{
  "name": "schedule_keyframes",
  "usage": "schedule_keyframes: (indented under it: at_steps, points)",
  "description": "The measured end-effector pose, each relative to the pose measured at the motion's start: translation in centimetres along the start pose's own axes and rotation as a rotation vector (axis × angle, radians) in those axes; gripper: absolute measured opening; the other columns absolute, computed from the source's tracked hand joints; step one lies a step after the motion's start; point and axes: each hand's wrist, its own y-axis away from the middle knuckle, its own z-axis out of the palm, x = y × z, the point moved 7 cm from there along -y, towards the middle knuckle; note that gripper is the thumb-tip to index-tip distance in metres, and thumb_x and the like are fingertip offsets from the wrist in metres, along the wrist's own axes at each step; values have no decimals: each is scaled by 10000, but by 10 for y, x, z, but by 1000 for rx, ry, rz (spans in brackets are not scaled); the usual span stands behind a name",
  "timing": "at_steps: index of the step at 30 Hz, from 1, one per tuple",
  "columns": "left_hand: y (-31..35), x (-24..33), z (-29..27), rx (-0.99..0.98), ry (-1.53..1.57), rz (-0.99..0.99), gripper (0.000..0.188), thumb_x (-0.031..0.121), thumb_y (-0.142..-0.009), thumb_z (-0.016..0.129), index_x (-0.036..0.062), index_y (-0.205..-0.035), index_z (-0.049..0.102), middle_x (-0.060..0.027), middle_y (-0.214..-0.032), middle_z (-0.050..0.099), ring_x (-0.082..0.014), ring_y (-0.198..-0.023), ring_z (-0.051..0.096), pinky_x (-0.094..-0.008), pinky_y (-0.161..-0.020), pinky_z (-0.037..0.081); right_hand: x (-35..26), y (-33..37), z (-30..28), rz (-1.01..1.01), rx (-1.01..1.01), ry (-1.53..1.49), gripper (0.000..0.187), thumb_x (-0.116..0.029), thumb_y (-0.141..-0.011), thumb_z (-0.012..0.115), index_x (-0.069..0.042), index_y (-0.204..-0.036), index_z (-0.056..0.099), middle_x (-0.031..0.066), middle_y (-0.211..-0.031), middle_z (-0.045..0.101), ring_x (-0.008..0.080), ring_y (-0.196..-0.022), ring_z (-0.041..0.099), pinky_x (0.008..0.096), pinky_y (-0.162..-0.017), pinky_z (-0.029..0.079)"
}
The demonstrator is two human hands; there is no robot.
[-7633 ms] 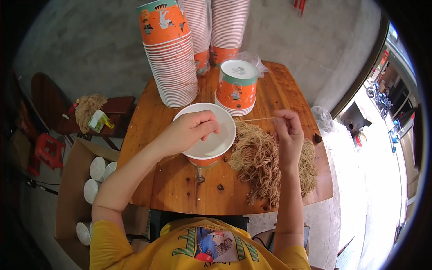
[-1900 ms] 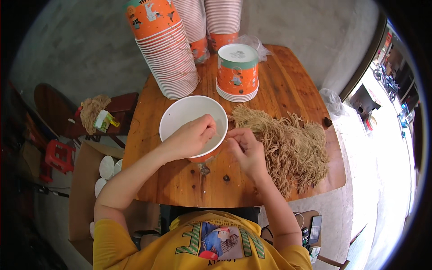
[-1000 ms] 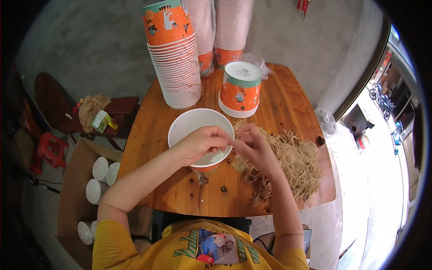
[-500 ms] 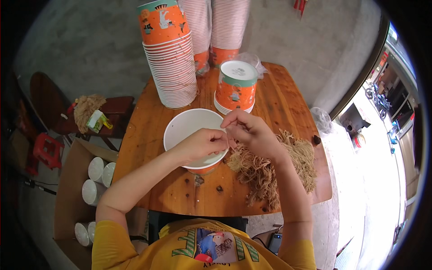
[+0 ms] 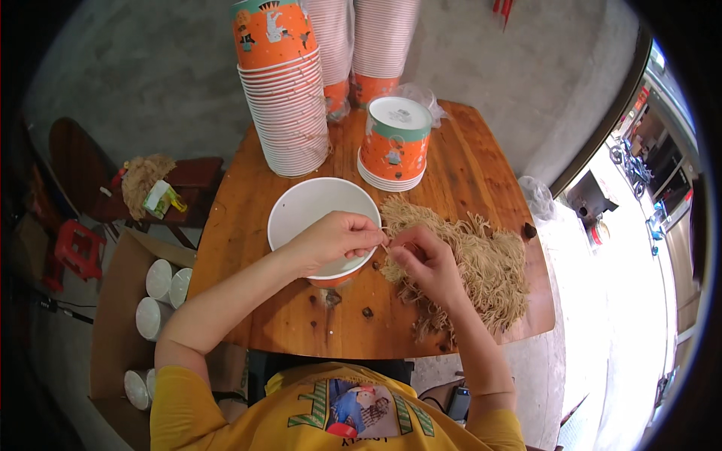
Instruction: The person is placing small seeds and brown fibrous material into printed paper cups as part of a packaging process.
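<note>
A white-lined paper bucket (image 5: 299,209) with an orange outside stands open-side up on the wooden table before me. My left hand (image 5: 338,242) reaches over its right rim with thumb and forefinger pinched on a thin tan string (image 5: 386,239). Close beside those fingertips, just outside the rim, my right hand (image 5: 427,261) is closed in a pinch at the same short string. A heap of tan strings (image 5: 492,274) lies on the table under and beyond my right hand. The part of the string within my fingers is hidden.
Upside-down paper buckets (image 5: 395,154) stand behind the bucket. A tall leaning stack of nested buckets (image 5: 284,113) rises at the back left, with bagged stacks (image 5: 376,45) behind. On the floor at left is a cardboard box (image 5: 120,316) holding white-topped containers (image 5: 153,319).
My right hand has come down, its fingers closing in beside my left fingertips at the string. My left hand stays pinched near the rim, slightly shifted.
</note>
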Motion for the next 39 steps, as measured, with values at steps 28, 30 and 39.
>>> schedule_keyframes:
  at_steps: [28,30,39]
  points:
    - [4,5,1,100,7,104,228,-67,-834,566,19,-1034,497,-48,-888,552,-130,-786,564,-270,-721,489,-34,-4,14,-43,109,377,176,-155,-843,735,-39,-949,656,60,-785,582,150,-642,554,294,-617,473]
    - [6,9,1,120,-50,122,233,-62,-844,566,23,-1047,488,-46,-895,546,-125,-790,563,-266,-738,485,-32,-6,14,-17,100,366,172,-151,-839,734,-36,-941,656,63,-784,582,155,-637,551,295,-617,474]
    - [8,18,8,107,-267,264,257,-34,-866,572,39,-1098,491,-29,-891,533,-105,-813,534,-265,-759,473,-32,-5,11,41,72,283,127,-96,-841,697,-19,-921,634,76,-792,600,164,-638,568,297,-618,484]
